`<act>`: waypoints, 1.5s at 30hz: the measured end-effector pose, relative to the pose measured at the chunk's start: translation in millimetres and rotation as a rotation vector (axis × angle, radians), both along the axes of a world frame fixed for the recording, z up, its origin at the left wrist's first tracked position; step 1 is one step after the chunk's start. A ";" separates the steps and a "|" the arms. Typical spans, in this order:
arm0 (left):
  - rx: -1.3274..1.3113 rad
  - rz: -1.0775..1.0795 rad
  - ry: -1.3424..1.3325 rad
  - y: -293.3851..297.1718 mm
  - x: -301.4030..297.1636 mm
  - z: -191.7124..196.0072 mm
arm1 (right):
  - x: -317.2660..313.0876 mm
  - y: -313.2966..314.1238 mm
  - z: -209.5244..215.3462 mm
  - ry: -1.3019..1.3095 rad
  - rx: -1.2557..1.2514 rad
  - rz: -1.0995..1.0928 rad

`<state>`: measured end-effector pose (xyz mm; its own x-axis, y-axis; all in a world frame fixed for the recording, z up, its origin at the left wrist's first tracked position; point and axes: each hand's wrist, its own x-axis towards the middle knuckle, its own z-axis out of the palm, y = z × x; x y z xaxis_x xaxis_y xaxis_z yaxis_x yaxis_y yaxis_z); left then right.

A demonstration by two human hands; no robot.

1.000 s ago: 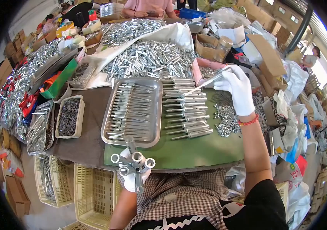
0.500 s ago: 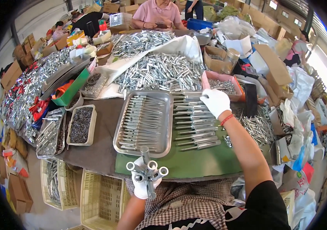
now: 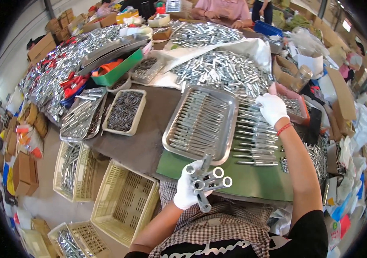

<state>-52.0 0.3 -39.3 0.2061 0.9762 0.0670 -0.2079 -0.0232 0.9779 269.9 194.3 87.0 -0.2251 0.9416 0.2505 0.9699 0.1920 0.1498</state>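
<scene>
Left hand (image 3: 186, 189), gloved, fingers closed around a cluster of metal tubes (image 3: 207, 180) held near the surface edge; steel tray (image 3: 200, 122) lies beyond; right hand (image 3: 271, 108) rests on rods (image 3: 254, 137), fingers curled, grip unclear

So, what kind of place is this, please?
Probably a small assembly or sorting workshop: heaps of metal parts cover the table, a steel tray holds rods, and the left hand grips metal tubes.

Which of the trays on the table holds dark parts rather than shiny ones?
The white rectangular tray, left of the big steel tray; it alone holds dark small pieces.
</scene>
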 end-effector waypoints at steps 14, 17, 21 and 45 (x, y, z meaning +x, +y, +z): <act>-0.191 -0.198 -0.591 3.4 -0.1 19.2 | 6.9 24.3 -3.6 -0.123 -0.140 0.124; -0.638 -0.264 -1.025 11.9 -1.2 21.7 | 10.3 23.0 1.2 -0.161 -0.153 0.168; -0.734 -0.257 -1.116 11.4 4.8 44.0 | 12.3 19.7 3.6 -0.125 -0.196 0.109; -0.759 0.072 -1.015 8.9 16.3 55.4 | 12.0 -61.3 -6.9 0.686 -0.093 0.325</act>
